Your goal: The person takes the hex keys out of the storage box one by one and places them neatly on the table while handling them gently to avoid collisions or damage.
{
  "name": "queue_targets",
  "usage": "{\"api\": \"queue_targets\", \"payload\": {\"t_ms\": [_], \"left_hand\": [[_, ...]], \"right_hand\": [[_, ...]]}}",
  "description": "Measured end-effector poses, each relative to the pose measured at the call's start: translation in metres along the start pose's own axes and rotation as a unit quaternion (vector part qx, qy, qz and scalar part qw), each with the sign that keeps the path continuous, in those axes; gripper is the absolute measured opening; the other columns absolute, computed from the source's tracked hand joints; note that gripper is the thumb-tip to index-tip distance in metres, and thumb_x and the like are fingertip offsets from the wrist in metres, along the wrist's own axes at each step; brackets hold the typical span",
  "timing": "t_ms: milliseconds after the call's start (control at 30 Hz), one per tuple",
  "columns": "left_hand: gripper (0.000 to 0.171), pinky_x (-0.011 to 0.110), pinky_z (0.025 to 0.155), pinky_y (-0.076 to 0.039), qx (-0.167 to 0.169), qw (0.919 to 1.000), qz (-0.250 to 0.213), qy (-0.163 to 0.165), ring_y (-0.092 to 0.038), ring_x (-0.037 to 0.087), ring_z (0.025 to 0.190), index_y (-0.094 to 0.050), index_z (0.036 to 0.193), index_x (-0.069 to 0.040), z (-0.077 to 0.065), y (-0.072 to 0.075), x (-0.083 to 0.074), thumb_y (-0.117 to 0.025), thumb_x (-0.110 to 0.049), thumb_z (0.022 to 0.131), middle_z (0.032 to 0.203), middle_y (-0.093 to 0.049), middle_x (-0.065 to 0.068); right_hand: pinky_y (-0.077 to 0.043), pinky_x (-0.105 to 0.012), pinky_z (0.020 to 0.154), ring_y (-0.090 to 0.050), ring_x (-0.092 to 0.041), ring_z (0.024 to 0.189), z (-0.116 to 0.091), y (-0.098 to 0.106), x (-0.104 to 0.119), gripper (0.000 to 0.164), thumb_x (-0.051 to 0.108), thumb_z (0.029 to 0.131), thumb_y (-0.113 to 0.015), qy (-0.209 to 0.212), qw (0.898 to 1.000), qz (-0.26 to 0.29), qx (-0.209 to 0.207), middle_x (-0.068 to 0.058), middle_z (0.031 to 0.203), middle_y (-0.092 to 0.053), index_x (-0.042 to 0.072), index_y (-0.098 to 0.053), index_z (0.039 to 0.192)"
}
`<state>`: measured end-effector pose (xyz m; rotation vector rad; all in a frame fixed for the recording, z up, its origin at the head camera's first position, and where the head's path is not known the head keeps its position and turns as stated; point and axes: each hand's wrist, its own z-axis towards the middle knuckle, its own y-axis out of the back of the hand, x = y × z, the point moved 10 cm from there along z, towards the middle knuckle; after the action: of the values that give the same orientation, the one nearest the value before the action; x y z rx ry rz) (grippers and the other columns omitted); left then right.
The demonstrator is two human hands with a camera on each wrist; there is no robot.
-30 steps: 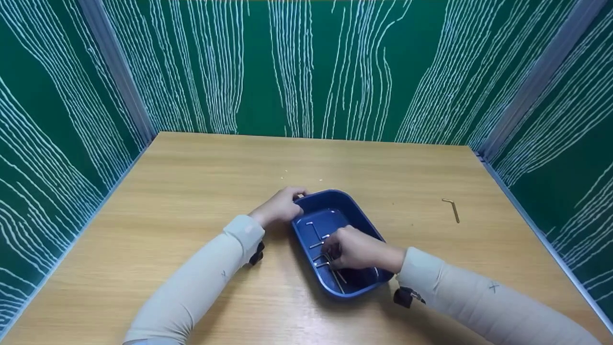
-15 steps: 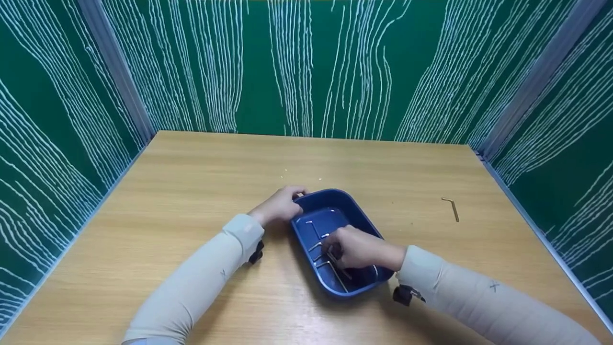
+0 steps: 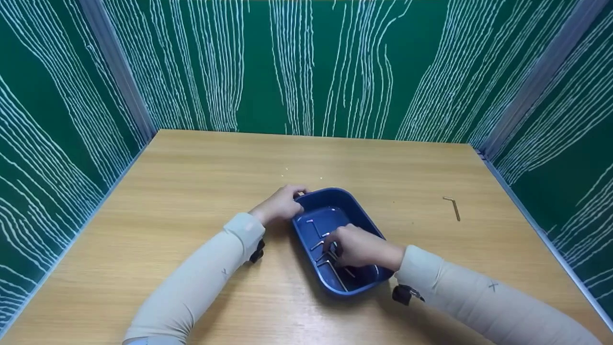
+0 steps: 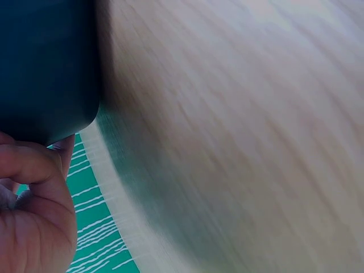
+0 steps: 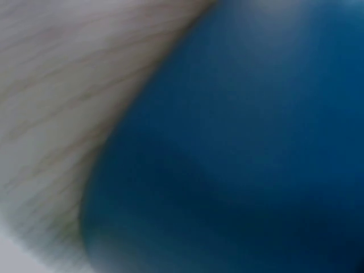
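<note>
A blue tray point(image 3: 337, 197) with rounded corners lies slanted on the table in the head view. My left hand point(image 3: 283, 203) grips its far left corner, thumb and fingers around the rim. Inside the tray lie several L-shaped hex keys, a long one point(image 3: 338, 275) near its front end and a thin one point(image 3: 315, 229) farther back. My right hand point(image 3: 357, 247) reaches into the tray with bent fingers down among the keys. Its fingertips are hidden, so whether they pinch a key does not show. The right wrist view holds only the tray's blurred outer wall point(image 5: 227, 142).
A brass-coloured hex key point(image 3: 455, 210) lies by itself on the wooden table point(image 3: 215, 163), right of the tray. Small pale specks dot the tabletop behind the tray. Green panels with white lines point(image 3: 258, 72) stand around the back and sides.
Hex keys beneath my right fingers have shifted slightly; the long key's end has moved a little to the right. Both hands stay nearly where they were, and the tray has not moved.
</note>
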<state>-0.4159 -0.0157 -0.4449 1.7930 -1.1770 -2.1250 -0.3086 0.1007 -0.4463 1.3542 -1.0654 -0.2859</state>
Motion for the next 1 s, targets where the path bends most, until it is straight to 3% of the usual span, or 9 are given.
{"api": "queue_targets", "payload": {"t_ms": [433, 700, 1000], "left_hand": [[0.041, 0.03, 0.077, -0.052, 0.001, 1.0, 0.007, 0.004, -0.062, 0.023, 0.094, -0.07, 0.123, -0.005, 0.001, -0.001, 0.003, -0.059, 0.009, 0.086, 0.111, -0.071, 0.016], [0.038, 0.035, 0.086, -0.055, 0.003, 0.9999, -0.008, 0.006, -0.065, 0.026, 0.1, -0.07, 0.121, -0.006, 0.001, 0.0, 0.002, -0.059, 0.008, 0.088, 0.117, -0.071, 0.017], [0.046, 0.026, 0.064, -0.047, 0.004, 0.9999, -0.005, 0.008, -0.063, 0.022, 0.088, -0.07, 0.127, -0.007, 0.001, -0.001, 0.004, -0.058, 0.009, 0.086, 0.107, -0.07, 0.015]], "right_hand": [[-0.046, -0.024, 0.054, -0.058, -0.013, 0.064, -0.004, 0.002, -0.006, 0.027, -0.009, 0.083, -0.077, -0.033, 0.999, -0.002, -0.011, -0.002, 0.075, -0.062, 0.006, -0.077, 0.105], [-0.052, -0.023, 0.055, -0.062, -0.01, 0.063, -0.005, 0.013, -0.008, 0.026, -0.011, 0.083, -0.074, -0.028, 0.999, 0.012, -0.029, -0.003, 0.076, -0.069, 0.006, -0.079, 0.101], [-0.048, -0.02, 0.054, -0.058, -0.003, 0.058, -0.008, 0.039, -0.001, 0.024, -0.014, 0.078, -0.072, 0.027, 0.996, 0.036, -0.081, -0.006, 0.071, -0.072, 0.001, -0.076, 0.096]]}}
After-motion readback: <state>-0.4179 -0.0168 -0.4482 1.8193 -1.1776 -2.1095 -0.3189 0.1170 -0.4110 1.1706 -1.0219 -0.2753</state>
